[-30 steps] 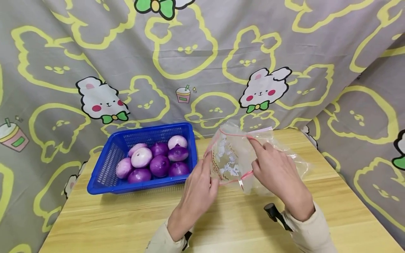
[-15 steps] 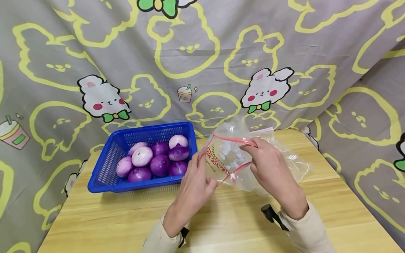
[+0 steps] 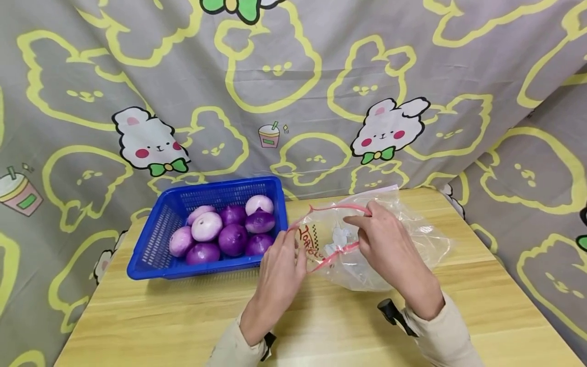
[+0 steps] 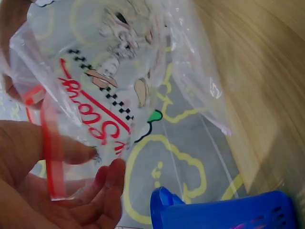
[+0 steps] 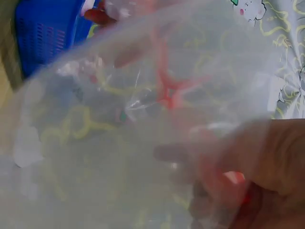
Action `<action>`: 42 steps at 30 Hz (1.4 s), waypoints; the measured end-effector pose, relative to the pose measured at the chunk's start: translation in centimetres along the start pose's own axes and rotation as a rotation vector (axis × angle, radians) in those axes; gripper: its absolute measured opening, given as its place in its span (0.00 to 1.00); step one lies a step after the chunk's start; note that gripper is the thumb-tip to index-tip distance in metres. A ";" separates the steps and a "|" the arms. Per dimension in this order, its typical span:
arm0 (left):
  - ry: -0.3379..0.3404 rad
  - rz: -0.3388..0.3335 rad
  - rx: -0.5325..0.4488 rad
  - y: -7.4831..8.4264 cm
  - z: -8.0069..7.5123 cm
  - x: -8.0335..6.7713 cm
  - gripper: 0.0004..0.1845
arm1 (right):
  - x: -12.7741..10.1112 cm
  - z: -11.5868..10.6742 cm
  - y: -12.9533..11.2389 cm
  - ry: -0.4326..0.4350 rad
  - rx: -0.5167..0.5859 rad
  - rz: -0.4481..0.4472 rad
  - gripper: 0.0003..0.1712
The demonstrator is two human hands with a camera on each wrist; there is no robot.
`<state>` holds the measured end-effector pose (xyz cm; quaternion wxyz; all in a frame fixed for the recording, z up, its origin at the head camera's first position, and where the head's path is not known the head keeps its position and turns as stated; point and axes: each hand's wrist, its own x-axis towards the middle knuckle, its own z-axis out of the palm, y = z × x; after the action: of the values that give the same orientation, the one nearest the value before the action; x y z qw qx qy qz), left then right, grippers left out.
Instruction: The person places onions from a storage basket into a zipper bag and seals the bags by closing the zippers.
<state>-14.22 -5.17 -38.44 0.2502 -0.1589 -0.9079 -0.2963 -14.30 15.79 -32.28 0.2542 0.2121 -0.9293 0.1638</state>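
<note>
A clear plastic zip bag [image 3: 362,272] with a red zip strip [image 3: 337,253] and red lettering lies on its side, mouth held apart between both hands. My left hand [image 3: 278,275] pinches the left edge of the mouth. In the left wrist view its thumb [image 4: 78,151] is inside the bag and the fingers [image 4: 112,186] are outside. My right hand [image 3: 390,244] grips the right end of the mouth by the red strip, index finger pointing left across the opening. Seen from the right wrist, the cloudy plastic partly veils this hand [image 5: 281,167].
Left of the bag stands a blue plastic basket [image 3: 197,274] holding several purple onions [image 3: 232,240], some paler. Its right end is close beside my left hand. Underneath is a wooden table [image 3: 339,321]. A grey patterned curtain [image 3: 302,66] hangs behind.
The mouth has turned and now gapes lower and wider, and the bag's raised far side has sunk. My left hand has shifted slightly left; the onions and basket stay put.
</note>
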 end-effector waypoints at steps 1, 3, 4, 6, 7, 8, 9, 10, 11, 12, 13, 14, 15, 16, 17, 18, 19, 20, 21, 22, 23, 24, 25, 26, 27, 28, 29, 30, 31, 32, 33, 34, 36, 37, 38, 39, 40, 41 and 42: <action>-0.019 -0.002 0.009 -0.1 0.0 0.0 0.19 | 0.0 -0.1 0.0 -0.028 0.009 0.003 0.23; -0.051 -0.003 0.023 -0.3 -0.1 -0.1 0.24 | -0.1 -0.5 0.0 -0.087 0.026 0.014 0.22; -0.067 -0.005 0.024 -0.4 -0.1 -0.2 0.27 | -0.2 -0.7 0.0 -0.114 0.033 0.020 0.22; -0.096 -0.005 0.022 -0.5 -0.2 -0.2 0.31 | -0.4 -1.2 0.0 -0.143 0.050 0.010 0.24; -0.105 -0.003 0.021 -0.5 -0.3 -0.2 0.32 | -0.5 -1.5 0.0 -0.145 0.058 -0.005 0.25; -0.112 0.000 0.021 -0.5 -0.3 -0.2 0.33 | -0.6 -1.7 0.0 -0.143 0.064 -0.024 0.27; -0.117 0.000 0.023 -0.6 -0.4 -0.2 0.33 | -0.7 -1.9 0.0 -0.143 0.069 -0.043 0.28; -0.118 0.002 0.026 -0.5 -0.5 -0.2 0.34 | -0.8 -2.0 -0.1 -0.149 0.064 -0.055 0.28; -0.116 0.003 0.032 -0.5 -0.6 -0.2 0.34 | -0.9 -2.0 -0.1 -0.171 0.057 -0.057 0.28; -0.117 0.005 0.040 -0.5 -0.7 -0.2 0.34 | -1.0 -2.1 -0.2 -0.205 0.040 -0.043 0.27; -0.122 0.009 0.045 -0.4 -0.9 -0.3 0.32 | -1.0 -2.0 -0.2 -0.242 0.018 -0.020 0.26; -0.131 0.011 0.048 -0.3 -1.0 -0.4 0.32 | -0.9 -1.9 -0.1 -0.281 -0.008 0.015 0.24; -0.142 0.014 0.049 -0.2 -1.1 -0.4 0.31 | -0.8 -1.8 0.0 -0.313 -0.038 0.054 0.23; -0.156 0.015 0.048 -0.1 -1.2 -0.5 0.30 | -0.7 -1.7 0.1 -0.337 -0.073 0.090 0.21; -0.172 0.016 0.045 0.1 -1.3 -0.5 0.30 | -0.6 -1.7 0.3 -0.350 -0.102 0.124 0.18; -0.188 0.017 0.041 0.2 -1.4 -0.6 0.30 | -0.5 -1.7 0.6 -0.352 -0.127 0.152 0.14; -0.202 0.016 0.037 0.3 -1.5 -0.6 0.30 | -0.4 -1.8 0.8 -0.344 -0.140 0.173 0.11; -0.213 0.016 0.037 0.4 -1.5 -0.6 0.32 | -0.4 -1.9 1.1 -0.339 -0.150 0.191 0.09; -0.220 0.018 0.037 0.5 -1.6 -0.6 0.32 | -0.4 -2.0 1.3 -0.335 -0.159 0.199 0.08; -0.226 0.019 0.038 0.5 -1.5 -0.6 0.33 | -0.5 -2.2 1.5 -0.337 -0.163 0.203 0.09; -0.231 0.020 0.040 0.5 -1.5 -0.5 0.32 | -0.6 -2.4 1.6 -0.343 -0.157 0.204 0.13; -0.239 0.020 0.039 0.4 -1.3 -0.5 0.33 | -0.8 -2.5 1.7 -0.349 -0.148 0.198 0.15; -0.249 0.015 0.038 0.4 -1.2 -0.5 0.33 | -0.9 -2.6 1.8 -0.349 -0.135 0.184 0.17; -0.257 0.007 0.037 0.3 -0.9 -0.5 0.34 | -1.1 -2.7 1.8 -0.353 -0.123 0.170 0.18; -0.264 -0.002 0.036 0.2 -0.6 -0.5 0.34 | -1.2 -2.8 1.9 -0.350 -0.114 0.150 0.19; -0.273 -0.014 0.029 0.1 -0.3 -0.5 0.36 | -1.3 -2.9 1.9 -0.342 -0.100 0.135 0.21; -0.281 -0.024 0.024 0.0 0.0 -0.5 0.37 | -1.4 -3.0 1.9 -0.330 -0.087 0.121 0.24; -0.289 -0.031 0.017 -0.1 0.3 -0.4 0.39 | -1.5 -3.2 1.9 -0.314 -0.078 0.107 0.27; -0.293 -0.036 0.013 -0.2 0.6 -0.3 0.40 | -1.6 -3.3 1.8 -0.297 -0.069 0.092 0.28; -0.296 -0.041 0.004 -0.3 1.0 -0.3 0.41 | -1.6 -3.3 1.8 -0.284 -0.057 0.077 0.28; -0.301 -0.044 -0.004 -0.4 1.2 -0.2 0.41 | -1.5 -3.4 1.8 -0.272 -0.046 0.051 0.28; -0.304 -0.045 -0.011 -0.4 1.4 -0.2 0.42 | -1.5 -3.5 1.8 -0.262 -0.030 0.028 0.27; -0.307 -0.043 -0.013 -0.6 1.6 -0.2 0.42 | -1.3 -3.6 1.7 -0.257 -0.004 -0.028 0.27; -0.310 -0.045 -0.016 -0.7 1.6 -0.2 0.43 | -1.1 -3.6 1.7 -0.264 0.016 -0.054 0.27; -0.310 -0.047 -0.017 -0.8 1.5 -0.2 0.43 | -0.9 -3.6 1.7 -0.278 0.042 -0.076 0.27; -0.307 -0.045 -0.011 -0.9 1.4 -0.2 0.43 | -0.6 -3.7 1.6 -0.293 0.063 -0.087 0.28; -0.305 -0.044 -0.010 -1.0 1.3 -0.2 0.43 | -0.4 -3.7 1.5 -0.311 0.086 -0.088 0.30; -0.307 -0.043 -0.012 -1.1 1.2 -0.2 0.44 | -0.2 -3.8 1.5 -0.334 0.108 -0.083 0.35; -0.310 -0.043 -0.015 -1.2 1.1 -0.2 0.44 | 0.1 -3.8 1.5 -0.360 0.128 -0.079 0.40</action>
<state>-14.96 -5.49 -39.91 0.0993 -0.1852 -0.9366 -0.2803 -13.51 18.59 -29.42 0.0760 0.2900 -0.9384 0.1720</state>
